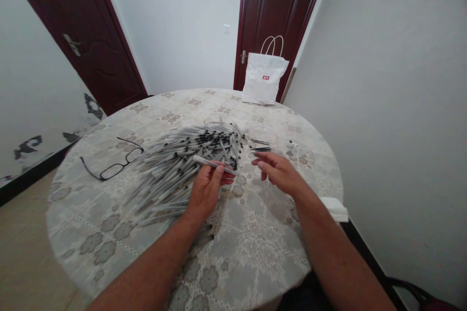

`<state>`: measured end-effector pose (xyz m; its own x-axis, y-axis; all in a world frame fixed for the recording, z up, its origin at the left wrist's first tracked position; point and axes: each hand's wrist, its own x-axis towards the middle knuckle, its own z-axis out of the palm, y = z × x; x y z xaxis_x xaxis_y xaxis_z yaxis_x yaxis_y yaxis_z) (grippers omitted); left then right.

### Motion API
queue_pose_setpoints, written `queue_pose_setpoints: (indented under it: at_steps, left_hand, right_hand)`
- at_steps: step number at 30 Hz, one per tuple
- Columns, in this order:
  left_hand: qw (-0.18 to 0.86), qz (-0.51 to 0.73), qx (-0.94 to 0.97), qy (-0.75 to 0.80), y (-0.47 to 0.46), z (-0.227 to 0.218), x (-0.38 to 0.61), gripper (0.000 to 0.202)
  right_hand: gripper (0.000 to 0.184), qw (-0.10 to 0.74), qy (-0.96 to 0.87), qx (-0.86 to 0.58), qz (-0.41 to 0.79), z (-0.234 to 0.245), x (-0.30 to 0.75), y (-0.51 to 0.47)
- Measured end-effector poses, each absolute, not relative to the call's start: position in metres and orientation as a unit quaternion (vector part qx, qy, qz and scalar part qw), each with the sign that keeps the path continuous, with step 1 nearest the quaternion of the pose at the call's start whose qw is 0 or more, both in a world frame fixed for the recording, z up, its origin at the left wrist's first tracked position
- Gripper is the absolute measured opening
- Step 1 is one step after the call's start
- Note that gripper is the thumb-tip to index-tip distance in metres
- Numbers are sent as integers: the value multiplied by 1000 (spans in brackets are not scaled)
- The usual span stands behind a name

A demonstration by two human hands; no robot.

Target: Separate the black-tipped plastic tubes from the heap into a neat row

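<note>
My left hand (209, 184) is closed on a translucent pen barrel (205, 161), pinched between thumb and fingers and pointing up to the left. Beneath and around it spreads a large heap of clear, slim pens (166, 184), many with black ends. To the right, my right hand (275, 169) hovers above the tablecloth, its thumb and index finger apart, with nothing visible between them. Just beyond its fingertips lie a few thin dark sticks (260, 149), too small to identify surely.
The round table (251, 262) has a patterned, lacy cloth. Black-framed glasses (112, 171) rest on the left. A white paper bag (264, 80) stands at the far edge. A small black-and-white item (293, 144) lies at right, and a white folded thing (333, 209) at the right edge.
</note>
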<state>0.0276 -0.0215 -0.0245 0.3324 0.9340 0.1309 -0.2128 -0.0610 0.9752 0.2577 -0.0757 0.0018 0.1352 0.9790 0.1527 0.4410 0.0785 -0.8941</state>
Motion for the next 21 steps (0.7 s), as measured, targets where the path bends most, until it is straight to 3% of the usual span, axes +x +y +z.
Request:
queue_pose_setpoints:
  at_steps: [4,10,16,21]
  left_hand:
    - [540,469,617,328,-26,-25,26,33]
    - [513,470,626,353,-25,-26,24,32]
    - [565,534,526,344,-15,-14,18,33]
    - [584,551,507,311,-12,9,19,32]
  right_hand:
    - [38,387,-654,-523,387,-9,224,-74]
    - [30,333,-684,-507,406,-11,223,-74]
    - [15,218,-745,-597,205,8,259,-85]
    - [19,144,-688,-711,-16,17,289,-65]
